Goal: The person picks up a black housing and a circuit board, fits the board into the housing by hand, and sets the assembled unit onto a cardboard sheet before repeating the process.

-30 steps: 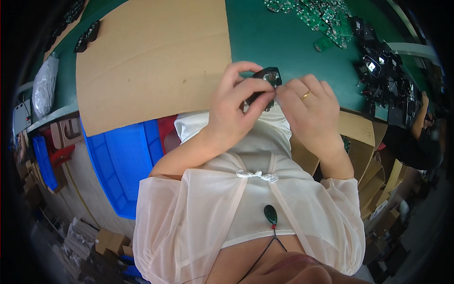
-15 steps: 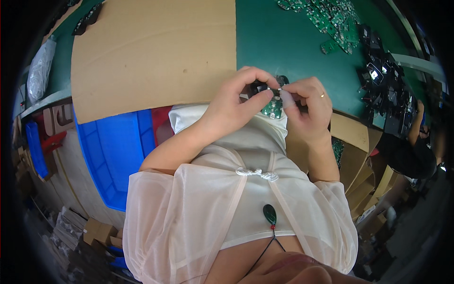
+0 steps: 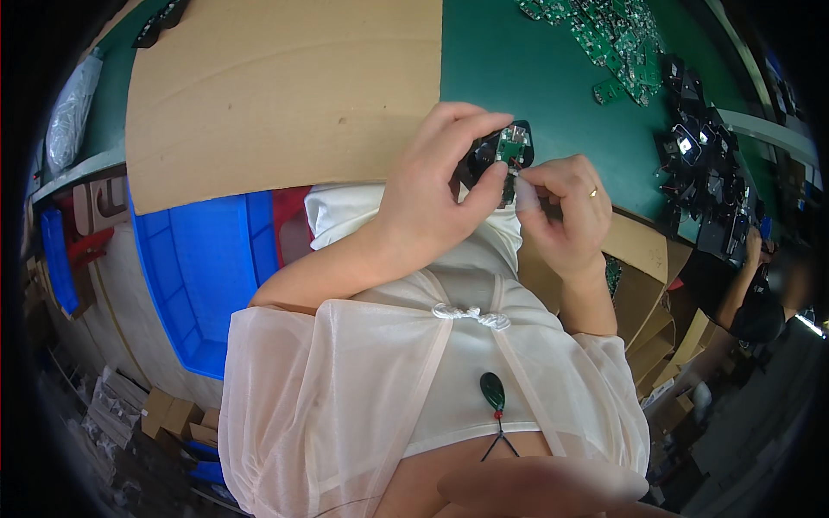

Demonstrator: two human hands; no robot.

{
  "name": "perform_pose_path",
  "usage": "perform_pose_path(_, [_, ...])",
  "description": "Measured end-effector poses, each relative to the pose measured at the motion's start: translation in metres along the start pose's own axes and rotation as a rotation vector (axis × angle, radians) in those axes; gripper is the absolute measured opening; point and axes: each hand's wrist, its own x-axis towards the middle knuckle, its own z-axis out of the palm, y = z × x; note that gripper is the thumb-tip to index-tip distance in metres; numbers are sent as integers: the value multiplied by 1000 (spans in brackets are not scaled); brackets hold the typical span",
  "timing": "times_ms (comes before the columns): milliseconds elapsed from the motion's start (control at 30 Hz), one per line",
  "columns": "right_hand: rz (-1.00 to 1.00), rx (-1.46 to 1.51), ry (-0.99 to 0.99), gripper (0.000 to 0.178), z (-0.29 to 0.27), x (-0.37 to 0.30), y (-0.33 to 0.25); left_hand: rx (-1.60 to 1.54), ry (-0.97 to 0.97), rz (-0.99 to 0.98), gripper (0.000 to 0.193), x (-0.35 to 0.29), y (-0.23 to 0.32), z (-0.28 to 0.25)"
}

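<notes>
My left hand (image 3: 432, 168) grips a black plastic housing (image 3: 478, 159) with a small green circuit board (image 3: 511, 147) against it, above my lap at the table's edge. Its thumb presses the near side of the board, and the fingers curl round the far side. At the near right of the board, my right hand (image 3: 572, 205) is closed in a pinch, thumb against forefinger. A whitish cover sits on a right fingertip, and a ring is on one finger. Short thin wires seem to show by the pinch; what lies between those fingertips is too small to tell.
A cardboard sheet (image 3: 285, 104) covers the left of the green table (image 3: 553, 112). Circuit boards (image 3: 617, 43) lie piled at the far right, beside a heap of black housings (image 3: 704, 155). A blue bin (image 3: 203, 285) stands at left, a cardboard box (image 3: 635, 250) at right. Another person (image 3: 764, 293) sits beyond.
The housing and board have turned in my left hand, so the dark shell and the board's far end now show. My right pinch has shifted slightly nearer me, to the board's near end.
</notes>
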Motion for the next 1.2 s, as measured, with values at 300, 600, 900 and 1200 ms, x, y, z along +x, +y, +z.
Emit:
perform_pose_path(300, [-13, -39, 3, 27, 2, 0, -2, 58, 78, 118, 35, -1, -1, 3])
perform_pose_path(600, [-27, -56, 11, 26, 3, 0, -5, 74, 61, 145, 39, -3, -1, 3])
perform_pose_path(900, [-62, -9, -79, 27, -4, 3, -2, 149, 88, 226, 39, -5, 0, 2])
perform_pose_path(1200, [-101, -37, -32, 27, -2, 2, -3, 180, 82, 235, 39, -5, 4, 2])
